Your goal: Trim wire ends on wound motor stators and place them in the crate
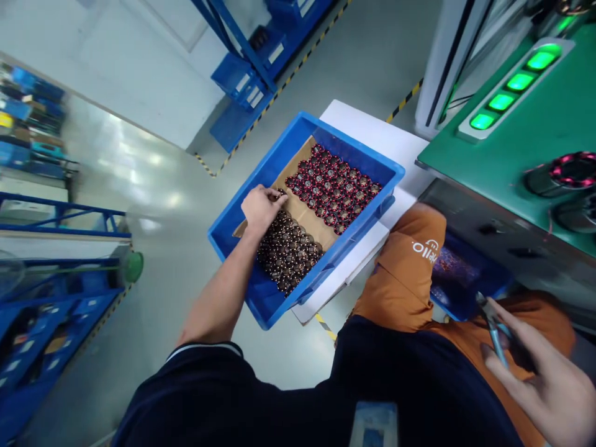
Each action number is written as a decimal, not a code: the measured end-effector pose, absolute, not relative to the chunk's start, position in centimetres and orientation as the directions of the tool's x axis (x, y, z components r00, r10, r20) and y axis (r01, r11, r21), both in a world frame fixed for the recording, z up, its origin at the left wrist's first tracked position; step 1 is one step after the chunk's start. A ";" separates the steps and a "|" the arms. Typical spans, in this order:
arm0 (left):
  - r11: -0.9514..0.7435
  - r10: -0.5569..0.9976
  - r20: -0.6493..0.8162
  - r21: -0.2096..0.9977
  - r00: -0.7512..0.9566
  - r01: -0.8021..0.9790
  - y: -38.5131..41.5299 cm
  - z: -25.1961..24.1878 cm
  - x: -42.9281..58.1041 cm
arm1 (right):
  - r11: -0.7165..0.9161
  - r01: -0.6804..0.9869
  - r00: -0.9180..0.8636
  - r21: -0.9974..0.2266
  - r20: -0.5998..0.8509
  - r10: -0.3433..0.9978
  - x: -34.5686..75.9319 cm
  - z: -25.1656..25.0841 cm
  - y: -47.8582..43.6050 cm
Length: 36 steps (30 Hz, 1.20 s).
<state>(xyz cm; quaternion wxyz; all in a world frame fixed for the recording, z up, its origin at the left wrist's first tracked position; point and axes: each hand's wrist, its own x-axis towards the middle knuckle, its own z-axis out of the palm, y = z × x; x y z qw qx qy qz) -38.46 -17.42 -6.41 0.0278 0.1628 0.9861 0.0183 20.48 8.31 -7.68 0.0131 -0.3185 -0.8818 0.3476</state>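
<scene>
My left hand (261, 208) reaches into a blue plastic bin (218, 233), its fingers closed on a small wound motor stator (280, 194) that they partly cover. Below that hand, many dark, copper-coloured stators (291, 251) are packed together in the near left half of the bin. Stators with red windings (333, 183) fill the far right half, on brown cardboard (310, 218). At the lower right, above my thigh, my right hand (535, 372) grips cutting pliers (494, 335) with light blue handles, their jaws pointing up and away.
The bin rests on a white surface (354, 121). To the right, a green worktop (521, 149) carries lit green buttons (516, 84) and a red-wound part on a metal cylinder (565, 177). Under it sits another blue bin (451, 273). Blue racks (56, 323) stand at the left.
</scene>
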 end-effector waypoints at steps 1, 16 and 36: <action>0.953 0.303 -0.075 0.010 -0.950 0.303 -17.3 -6.9 -38.7 | 0.544 0.563 -0.790 -0.622 -0.211 0.575 20.3 -7.6 8.3; 0.897 0.441 -0.038 0.063 -0.897 0.438 -13.3 -0.2 -35.4 | 0.479 0.546 -0.776 -0.688 -0.200 0.598 18.2 -6.5 6.0; -0.142 0.950 0.310 0.510 -0.028 0.849 10.9 2.3 -18.7 | 0.246 0.645 -0.633 -0.723 -0.326 0.703 23.7 -3.7 3.5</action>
